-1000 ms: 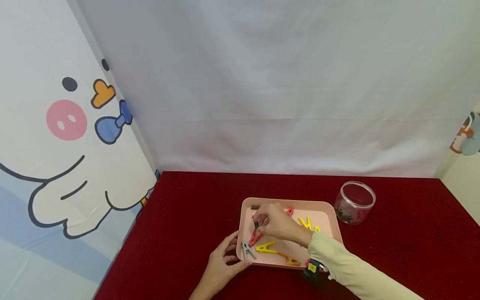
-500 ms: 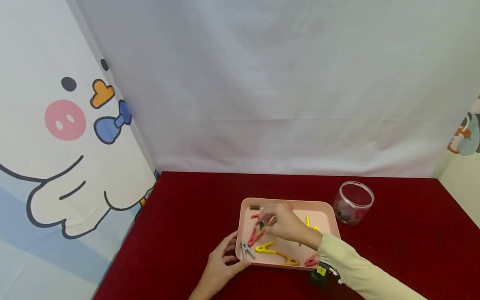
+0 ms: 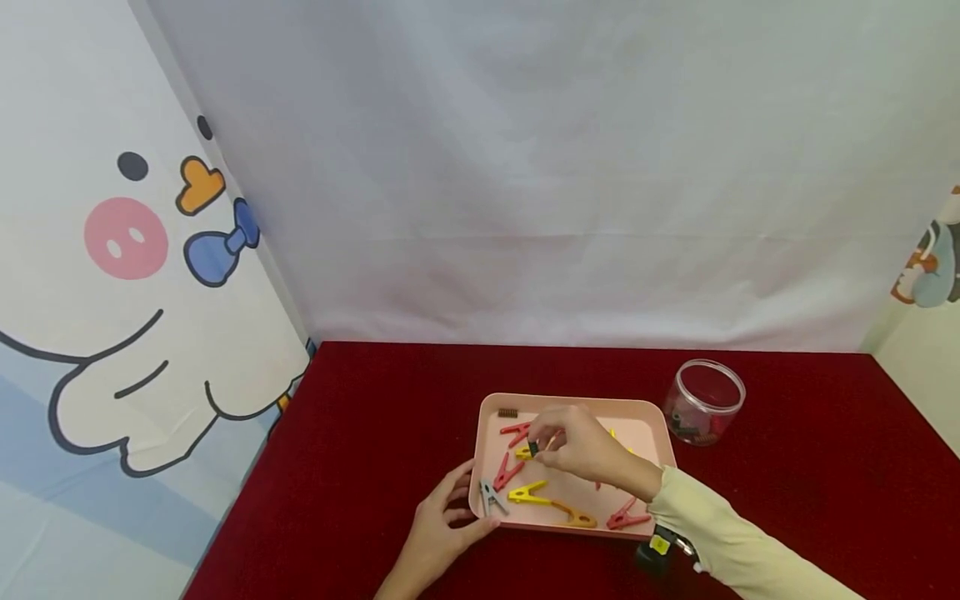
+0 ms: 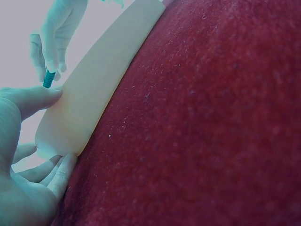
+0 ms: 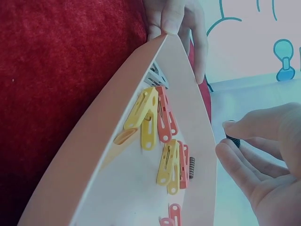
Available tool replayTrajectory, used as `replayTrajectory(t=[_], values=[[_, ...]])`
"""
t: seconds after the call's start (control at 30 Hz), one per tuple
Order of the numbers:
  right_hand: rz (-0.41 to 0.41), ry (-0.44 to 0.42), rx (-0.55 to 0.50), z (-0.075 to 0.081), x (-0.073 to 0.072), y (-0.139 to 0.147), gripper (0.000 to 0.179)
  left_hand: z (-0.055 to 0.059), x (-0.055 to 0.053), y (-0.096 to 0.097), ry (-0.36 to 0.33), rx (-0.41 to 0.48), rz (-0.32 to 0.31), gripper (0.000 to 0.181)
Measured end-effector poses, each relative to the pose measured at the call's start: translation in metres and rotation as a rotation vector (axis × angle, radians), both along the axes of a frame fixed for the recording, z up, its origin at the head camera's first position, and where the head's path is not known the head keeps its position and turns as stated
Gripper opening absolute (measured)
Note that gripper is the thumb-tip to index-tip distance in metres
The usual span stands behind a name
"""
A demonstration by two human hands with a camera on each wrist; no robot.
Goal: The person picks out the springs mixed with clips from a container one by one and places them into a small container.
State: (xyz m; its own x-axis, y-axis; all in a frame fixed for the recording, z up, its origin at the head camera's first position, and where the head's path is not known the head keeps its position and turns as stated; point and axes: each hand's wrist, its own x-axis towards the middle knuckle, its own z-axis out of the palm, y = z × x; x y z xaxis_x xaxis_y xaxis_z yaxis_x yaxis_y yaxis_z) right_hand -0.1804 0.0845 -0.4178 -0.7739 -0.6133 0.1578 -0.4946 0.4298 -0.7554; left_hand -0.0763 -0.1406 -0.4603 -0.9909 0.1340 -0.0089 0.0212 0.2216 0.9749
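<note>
My right hand (image 3: 576, 443) pinches a small dark coil spring (image 5: 234, 140) between thumb and fingers, above the left half of a pink tray (image 3: 577, 532). The spring's ribbed end (image 4: 49, 79) also sticks out below the fingertips in the left wrist view. At the tray's near left corner, my left hand (image 3: 441, 527) grips the wall, thumb near the rim and fingers round the outside. Inside lie red clips (image 3: 507, 472), yellow clips (image 3: 528, 493), a grey clip (image 3: 491, 498), an orange piece (image 3: 577, 518) and a brown coil spring (image 3: 507, 413). My right hand hides part of the tray.
Behind the tray's right end stands a clear round jar (image 3: 705, 402), lidless, with dark and red small parts at its bottom. A dark red cloth (image 3: 390, 400) covers the table. White curtains (image 3: 585, 183) rise behind it.
My right hand has shifted a little to the right over the tray, still pinching the dark spring. Clips at the left and near right are now less covered. The left hand keeps its grip.
</note>
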Motion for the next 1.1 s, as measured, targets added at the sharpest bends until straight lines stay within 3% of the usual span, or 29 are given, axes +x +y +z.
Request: replayTrajectory(t=[0.17,0.37,0.43,0.7,1.1], values=[[-0.013,-0.008,0.015,-0.002,0.002,0.005,0.017,-0.002,0.0,0.0,-0.004,0.009,0.003,0.073],[-0.019,-0.02,-0.006,0.0,0.004,0.01,0.017,-0.024,-0.007,-0.001,-0.025,-0.024,0.019,0.075],[-0.024,-0.016,-0.009,0.001,0.005,0.012,0.017,-0.027,-0.007,-0.002,-0.029,-0.03,0.02,0.075],[-0.053,-0.011,-0.014,0.004,0.008,0.02,0.017,-0.002,0.001,0.0,-0.005,0.008,0.009,0.073],[-0.078,-0.015,-0.027,0.008,0.01,0.033,0.02,0.0,0.001,0.001,-0.02,-0.002,0.011,0.072]])
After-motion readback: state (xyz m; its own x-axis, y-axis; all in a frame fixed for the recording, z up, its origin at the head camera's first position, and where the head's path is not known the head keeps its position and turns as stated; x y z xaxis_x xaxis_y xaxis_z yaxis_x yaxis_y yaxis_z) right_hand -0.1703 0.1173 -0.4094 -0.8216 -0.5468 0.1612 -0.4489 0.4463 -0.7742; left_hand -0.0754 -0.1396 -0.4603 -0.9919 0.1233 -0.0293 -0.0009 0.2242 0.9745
